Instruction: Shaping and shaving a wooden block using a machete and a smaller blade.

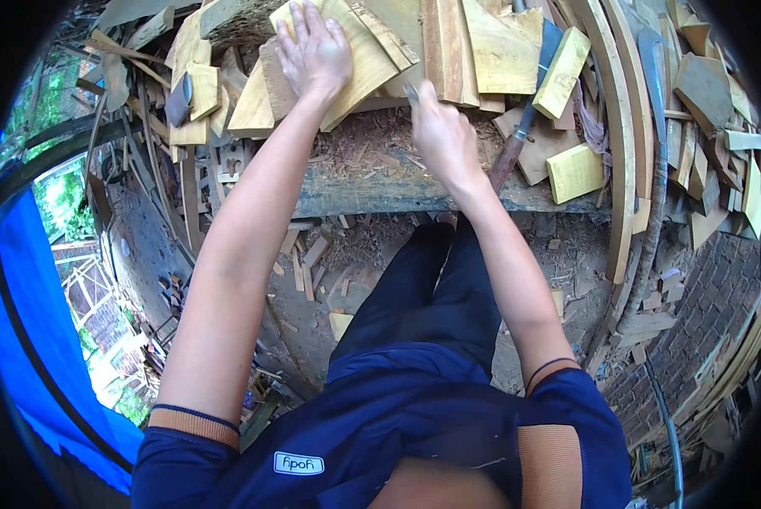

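My left hand (314, 53) lies flat with its fingers spread on a pale yellow wooden board (359, 64) on the workbench. To the right of that board, my right hand (442, 136) is closed in a fist over the bench's near side. A small grey tip pokes out by its fingers, but the rest of what it grips is hidden. Beyond this hand lie long brown wooden strips (445, 51) and a broad pale board (503, 47). A saw-like tool with a blue-grey blade and a dark wooden handle (508, 161) rests to the right.
Shavings cover the workbench (380, 188) near its front edge. Yellow blocks (575, 173) and long curved wooden pieces (620, 127) lie on the right. Offcuts are heaped at the far right (703, 93), with more scraps on the floor. A blue tarp (33, 322) hangs at the left.
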### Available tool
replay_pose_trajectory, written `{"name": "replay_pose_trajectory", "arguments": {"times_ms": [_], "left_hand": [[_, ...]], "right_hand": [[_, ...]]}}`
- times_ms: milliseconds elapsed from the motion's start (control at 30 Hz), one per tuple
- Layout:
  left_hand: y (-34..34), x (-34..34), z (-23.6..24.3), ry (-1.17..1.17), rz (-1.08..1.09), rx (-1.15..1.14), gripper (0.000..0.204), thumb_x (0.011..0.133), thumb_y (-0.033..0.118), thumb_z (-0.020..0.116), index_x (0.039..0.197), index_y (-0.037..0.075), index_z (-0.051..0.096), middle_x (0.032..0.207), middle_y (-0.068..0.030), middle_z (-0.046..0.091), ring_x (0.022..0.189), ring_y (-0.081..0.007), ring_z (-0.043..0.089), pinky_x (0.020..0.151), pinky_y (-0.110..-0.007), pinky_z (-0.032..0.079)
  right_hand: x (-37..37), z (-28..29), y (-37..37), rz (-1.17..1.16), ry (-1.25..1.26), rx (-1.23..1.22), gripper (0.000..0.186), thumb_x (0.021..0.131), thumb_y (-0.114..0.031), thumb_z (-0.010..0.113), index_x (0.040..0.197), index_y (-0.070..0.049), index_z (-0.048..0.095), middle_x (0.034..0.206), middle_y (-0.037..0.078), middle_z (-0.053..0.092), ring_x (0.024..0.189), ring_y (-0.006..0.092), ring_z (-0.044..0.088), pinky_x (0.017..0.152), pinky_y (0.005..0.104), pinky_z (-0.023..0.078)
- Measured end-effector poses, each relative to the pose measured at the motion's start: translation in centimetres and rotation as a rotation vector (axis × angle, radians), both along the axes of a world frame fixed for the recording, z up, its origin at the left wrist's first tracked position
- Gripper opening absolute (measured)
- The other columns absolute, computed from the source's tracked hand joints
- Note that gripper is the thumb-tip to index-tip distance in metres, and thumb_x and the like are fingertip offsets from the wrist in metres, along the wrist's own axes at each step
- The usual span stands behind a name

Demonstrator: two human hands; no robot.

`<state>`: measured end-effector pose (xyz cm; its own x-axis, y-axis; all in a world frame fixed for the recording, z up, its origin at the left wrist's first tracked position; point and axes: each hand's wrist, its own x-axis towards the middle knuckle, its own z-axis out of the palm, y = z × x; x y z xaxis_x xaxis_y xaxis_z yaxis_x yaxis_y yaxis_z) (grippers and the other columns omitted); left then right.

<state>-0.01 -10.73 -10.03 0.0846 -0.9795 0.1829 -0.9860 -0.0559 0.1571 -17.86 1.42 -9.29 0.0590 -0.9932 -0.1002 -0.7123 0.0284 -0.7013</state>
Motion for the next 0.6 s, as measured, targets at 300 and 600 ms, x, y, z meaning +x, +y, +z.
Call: {"name": "replay_pose_trajectory", "arguments": {"times_ms": [300, 600], "left_hand": [[0.4, 0.3, 0.2, -0.056, 0.005, -0.071, 0.055, 0.098, 0.038, 0.034, 0.146, 0.011, 0.034, 0.154, -0.0092, 0.03, 0.143, -0.0336, 0.023, 0.116, -0.046, 0.02], [-0.1, 0.9, -0.2, 0.011, 0.012, 0.01, 0.06, 0.099, 0.043, 0.027, 0.151, 0.012, 0.025, 0.159, -0.0085, 0.021, 0.145, -0.0343, 0.015, 0.118, -0.045, 0.015]], "right_hand": [[-2.9, -1.4, 6.5, -0.002, -0.021, 0.095, 0.014, 0.097, -0.015, 0.048, 0.104, -0.004, 0.043, 0.063, 0.025, 0.06, 0.062, 0.0448, 0.063, 0.054, 0.0547, 0.049], [-1.7, -1.6, 4.4, 0.0, -0.063, 0.051, 0.014, 0.097, -0.017, 0.048, 0.103, -0.006, 0.042, 0.064, 0.027, 0.06, 0.064, 0.0465, 0.062, 0.054, 0.0569, 0.047]]}}
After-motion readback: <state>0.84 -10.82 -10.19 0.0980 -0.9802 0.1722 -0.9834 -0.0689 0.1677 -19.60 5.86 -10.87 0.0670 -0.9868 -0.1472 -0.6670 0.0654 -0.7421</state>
